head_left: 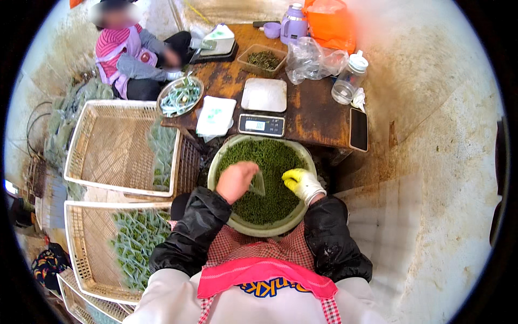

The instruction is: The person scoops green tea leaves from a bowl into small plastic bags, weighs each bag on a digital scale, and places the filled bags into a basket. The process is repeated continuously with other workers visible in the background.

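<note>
- Over the round, pale plastic tub, the small clear plastic bag lies just right of the bare left hand, its long axis slanting down, as far as I can judge; that hand is nearer, fingers pinched together on it.
- Across the tub, the right hand, yellow-and-white gloved, has its fingers bunched; whether they grip anything, I can't tell.
- Fine dark-green pellets fill the tub.
- Leftward, the upper cream plastic basket holds some filled clear bags; the lower cream plastic basket, many more.

A purple thermos stands just beside an orange bag.
</note>
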Available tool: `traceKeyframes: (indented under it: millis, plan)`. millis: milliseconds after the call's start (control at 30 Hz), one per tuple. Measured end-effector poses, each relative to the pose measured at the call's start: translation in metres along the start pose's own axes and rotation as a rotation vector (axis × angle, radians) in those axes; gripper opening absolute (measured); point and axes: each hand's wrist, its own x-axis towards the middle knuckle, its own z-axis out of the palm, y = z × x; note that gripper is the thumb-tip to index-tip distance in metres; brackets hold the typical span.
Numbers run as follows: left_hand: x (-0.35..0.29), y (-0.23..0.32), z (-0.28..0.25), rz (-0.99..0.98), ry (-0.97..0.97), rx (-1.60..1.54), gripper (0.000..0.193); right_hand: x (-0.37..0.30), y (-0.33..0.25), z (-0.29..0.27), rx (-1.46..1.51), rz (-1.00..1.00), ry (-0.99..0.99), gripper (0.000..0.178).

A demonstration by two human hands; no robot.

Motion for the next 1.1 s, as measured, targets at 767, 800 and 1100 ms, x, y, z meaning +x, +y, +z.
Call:
traceKeyframes:
  millis: [767,800,1100]
  plan:
    - [-0.011,-0.026,0.048,-0.419,0.017,-0.234,0.015,0.002,-0.031,-0.009,-0.287,0.19,-0.63,0.036]
    - [-0.017,-0.034,0.052,-0.42,0.023,-0.226,0.016,0.001,-0.033,-0.008,-0.291,0.193,-0.639,0.036]
    - [-0.019,-0.094,0.091,-0.115,-0.247,0.781,0.034,0.003,-0.031,-0.008,-0.302,0.196,-0.652,0.036]
